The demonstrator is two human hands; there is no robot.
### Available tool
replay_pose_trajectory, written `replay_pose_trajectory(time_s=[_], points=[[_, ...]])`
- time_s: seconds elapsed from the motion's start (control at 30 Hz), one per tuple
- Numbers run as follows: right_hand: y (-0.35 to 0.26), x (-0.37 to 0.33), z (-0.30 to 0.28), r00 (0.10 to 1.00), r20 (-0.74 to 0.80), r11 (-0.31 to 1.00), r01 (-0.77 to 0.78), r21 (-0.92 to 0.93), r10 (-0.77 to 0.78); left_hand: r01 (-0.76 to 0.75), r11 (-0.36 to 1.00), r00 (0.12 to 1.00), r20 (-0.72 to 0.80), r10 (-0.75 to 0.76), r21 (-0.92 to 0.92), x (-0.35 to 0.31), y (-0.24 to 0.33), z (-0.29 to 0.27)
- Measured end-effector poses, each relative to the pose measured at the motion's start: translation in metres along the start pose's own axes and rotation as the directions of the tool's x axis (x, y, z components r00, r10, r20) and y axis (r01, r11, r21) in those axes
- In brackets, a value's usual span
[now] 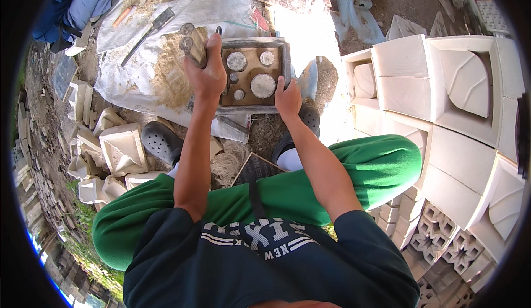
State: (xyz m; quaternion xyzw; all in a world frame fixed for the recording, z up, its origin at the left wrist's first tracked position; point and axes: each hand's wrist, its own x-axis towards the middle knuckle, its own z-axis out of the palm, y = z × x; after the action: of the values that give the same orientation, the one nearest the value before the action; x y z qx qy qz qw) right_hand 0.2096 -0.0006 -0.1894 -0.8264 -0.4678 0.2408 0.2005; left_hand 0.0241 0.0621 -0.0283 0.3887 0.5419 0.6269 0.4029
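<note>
A square, grey-rimmed mould (247, 109) lies in front of me; its brown inner face carries several pale round discs of different sizes. My left hand (206, 75) is closed around a stubby, grey-brown, mortar-crusted tool (192, 45) at the mould's left side; its exact kind I cannot make out. A small dark rod end (218, 30) shows just beyond my left thumb. At the mould's right rim, my right hand (288, 97) grips the edge, its thumb lying on the rim. Its other fingers are partly hidden.
A white sheet (124, 81) with sand (171, 78) and a long-handled tool (148, 35) lies to the left. Pale concrete blocks (404, 84) stack up on the right; castings (123, 148) lie at lower left. Another person's leg (91, 1) shows at upper left.
</note>
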Motion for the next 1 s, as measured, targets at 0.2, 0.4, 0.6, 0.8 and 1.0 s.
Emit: replay_pose_trajectory(time_s=[0.2, 0.4, 0.6, 0.8, 1.0], points=[[0.000, 0.002, 0.003, 0.993, -0.114, 0.996, -0.017, 0.091, 0.027, -0.034, 0.999, 0.999, -0.031, 0.034, 0.000, -0.004, 0.053, -0.003], [-0.110, 0.005, -0.077, 0.920, -0.007, 0.692, 0.300, 0.656, -0.392, 0.066, 0.998, 0.963, 0.262, -0.068, 0.017, 0.001, 0.090, -0.017], [-0.190, -0.038, -0.159, 0.509, 0.088, 0.298, 0.347, 0.889, -0.856, -0.091, 0.996, 0.919, 0.387, 0.078, 0.015, 0.000, 0.117, 0.004], [-0.158, -0.003, -0.134, 0.538, 0.420, 0.672, 0.455, 0.584, -0.731, -0.317, 0.898, 0.633, 0.773, -0.041, 0.307, 0.018, 0.144, 0.018], [-0.134, 0.008, -0.084, 0.787, -0.179, 0.085, 0.281, 0.956, -0.590, -0.767, 0.595, 0.418, 0.891, 0.176, 0.242, 0.021, 0.115, 0.031]])
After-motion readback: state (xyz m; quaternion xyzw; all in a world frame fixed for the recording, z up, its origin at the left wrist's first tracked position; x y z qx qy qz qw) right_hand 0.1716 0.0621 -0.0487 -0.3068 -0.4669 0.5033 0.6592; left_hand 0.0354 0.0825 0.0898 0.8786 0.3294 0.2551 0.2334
